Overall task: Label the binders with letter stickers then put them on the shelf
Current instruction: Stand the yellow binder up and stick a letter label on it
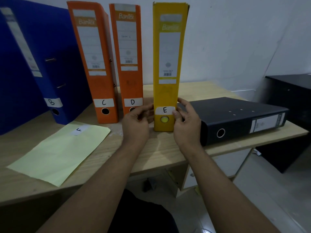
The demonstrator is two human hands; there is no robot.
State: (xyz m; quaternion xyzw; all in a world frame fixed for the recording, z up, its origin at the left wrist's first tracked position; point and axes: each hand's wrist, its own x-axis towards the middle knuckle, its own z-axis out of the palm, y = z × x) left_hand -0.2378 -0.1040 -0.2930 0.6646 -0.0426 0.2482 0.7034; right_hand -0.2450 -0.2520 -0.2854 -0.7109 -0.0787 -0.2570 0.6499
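A yellow binder (pixel 169 64) stands upright on the wooden desk (pixel 161 148), with a white sticker marked E (pixel 165 110) low on its spine. My left hand (pixel 136 121) touches the sticker's left end and my right hand (pixel 186 118) presses its right end with the thumb; both clasp the binder's lower sides. To the left stand two orange binders, one marked C (pixel 94 64) and one marked D (pixel 129 58), and a blue binder marked B (pixel 33 64). A black binder (pixel 239 118) lies flat on the right, no letter visible. A sticker marked F (pixel 79 130) sits on a pale yellow sheet (pixel 57 153).
A black cabinet (pixel 292 105) stands at the right beyond the desk's end. The white wall rises right behind the binders. A white drawer unit (pixel 223 163) sits under the desk on the right, above a tiled floor.
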